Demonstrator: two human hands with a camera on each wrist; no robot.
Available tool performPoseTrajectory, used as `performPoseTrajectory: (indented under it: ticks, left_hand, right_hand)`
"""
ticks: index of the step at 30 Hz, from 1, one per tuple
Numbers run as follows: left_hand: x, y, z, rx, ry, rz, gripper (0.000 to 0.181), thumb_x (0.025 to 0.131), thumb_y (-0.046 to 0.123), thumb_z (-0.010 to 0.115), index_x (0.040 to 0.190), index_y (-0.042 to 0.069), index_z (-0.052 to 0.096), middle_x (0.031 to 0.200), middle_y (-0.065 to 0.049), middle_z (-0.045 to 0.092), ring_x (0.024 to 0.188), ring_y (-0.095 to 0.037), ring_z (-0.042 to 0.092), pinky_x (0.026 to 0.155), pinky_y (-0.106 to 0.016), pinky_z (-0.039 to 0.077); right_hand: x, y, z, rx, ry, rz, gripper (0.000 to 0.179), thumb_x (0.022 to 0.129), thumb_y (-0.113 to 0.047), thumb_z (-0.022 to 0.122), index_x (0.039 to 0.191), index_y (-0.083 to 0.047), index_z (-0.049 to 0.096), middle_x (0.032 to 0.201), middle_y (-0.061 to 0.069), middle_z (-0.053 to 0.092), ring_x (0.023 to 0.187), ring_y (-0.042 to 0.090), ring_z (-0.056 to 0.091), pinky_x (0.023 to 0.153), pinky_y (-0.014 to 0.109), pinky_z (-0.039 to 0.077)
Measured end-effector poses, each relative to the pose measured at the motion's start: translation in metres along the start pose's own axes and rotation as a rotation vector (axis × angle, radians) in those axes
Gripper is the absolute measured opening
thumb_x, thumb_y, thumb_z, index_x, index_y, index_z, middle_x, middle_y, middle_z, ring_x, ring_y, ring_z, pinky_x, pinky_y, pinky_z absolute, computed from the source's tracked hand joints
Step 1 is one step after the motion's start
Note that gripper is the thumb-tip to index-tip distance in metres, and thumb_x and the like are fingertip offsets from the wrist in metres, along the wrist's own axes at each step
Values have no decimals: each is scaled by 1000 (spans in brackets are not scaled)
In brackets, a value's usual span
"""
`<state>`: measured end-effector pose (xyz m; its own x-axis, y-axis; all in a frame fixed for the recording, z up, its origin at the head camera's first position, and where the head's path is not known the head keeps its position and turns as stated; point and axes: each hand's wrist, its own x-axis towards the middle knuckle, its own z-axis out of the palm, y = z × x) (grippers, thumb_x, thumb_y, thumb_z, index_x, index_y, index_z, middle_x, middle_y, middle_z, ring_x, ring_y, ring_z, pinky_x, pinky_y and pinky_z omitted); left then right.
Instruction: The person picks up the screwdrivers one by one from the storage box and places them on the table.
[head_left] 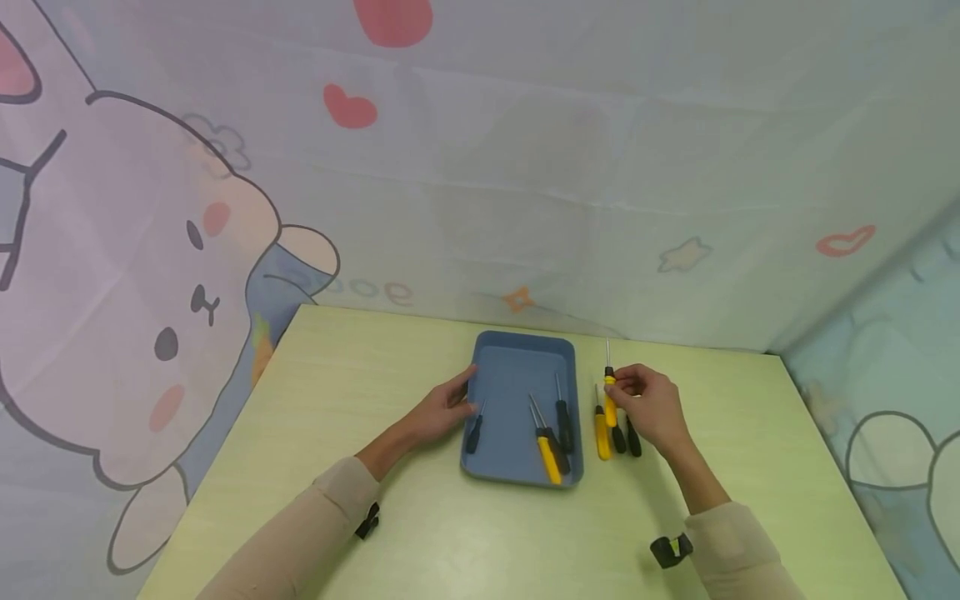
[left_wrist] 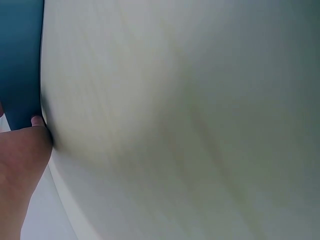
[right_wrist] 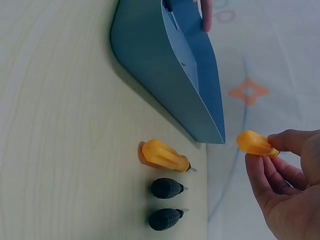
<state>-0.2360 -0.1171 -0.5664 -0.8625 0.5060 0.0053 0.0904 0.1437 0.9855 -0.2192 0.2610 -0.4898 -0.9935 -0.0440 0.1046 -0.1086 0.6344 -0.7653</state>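
Observation:
My right hand [head_left: 651, 405] pinches a screwdriver [head_left: 611, 402] by its yellow handle, its shaft pointing away toward the back wall. In the right wrist view the handle [right_wrist: 256, 143] is raised off the table between thumb and fingers. Under and beside that hand lie another yellow-handled screwdriver [head_left: 602, 433] and two black-handled ones [right_wrist: 167, 188]. My left hand [head_left: 435, 412] grips the left side of a blue tray [head_left: 517, 340], with the thumb at the rim. Inside the tray are a small black screwdriver [head_left: 474, 435] at left, and a yellow one [head_left: 549, 458] beside black ones [head_left: 564, 425] at right.
The pale wooden table [head_left: 420, 533] ends at a hanging cloth [head_left: 525, 208] printed with hearts and a cartoon animal. Another cloth side [head_left: 900, 375] stands at the right. Black straps [head_left: 671, 550] are worn near both wrists.

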Motion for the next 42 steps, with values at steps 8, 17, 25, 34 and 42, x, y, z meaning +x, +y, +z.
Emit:
performPoseTrajectory:
  ticks: [8,17,25,34,42]
  left_hand:
    - [-2,0,-1,-11,4,6,76,107,0,58,168,-1,14,176,-17,8,161,-36,11,130,-46,17]
    - [0,-5,0,-2,-3,-10,74,108,4,57,169,3,16,177,-14,9,162,-34,11,130,-45,18]
    - [-1,-2,-1,-17,2,-28,73,108,6,59,170,7,20,177,-10,11,162,-30,14,129,-43,23]
    - [2,-2,-2,-48,7,-10,78,107,1,59,170,3,13,177,-13,11,162,-29,14,129,-43,21]
    - [1,-1,0,-78,15,-26,82,106,1,59,170,3,7,177,-16,9,162,-31,13,130,-44,18]
  right_hand:
    - [-1,4,-7,-3,-15,19,30,100,-21,74,119,3,70,103,13,73,94,27,70,73,23,56]
    - [-3,10,-14,19,-44,68,32,101,-19,72,123,4,68,107,15,71,93,26,68,73,20,56]
    - [-2,20,-18,26,-39,78,32,102,-17,72,123,7,67,108,18,72,91,26,71,72,20,58]
    - [0,33,-20,45,-39,113,31,102,-16,72,123,7,67,108,18,72,87,18,72,81,38,64]
    - [-1,44,-22,46,-45,120,32,103,-16,70,125,7,66,110,19,72,87,20,74,85,44,64]
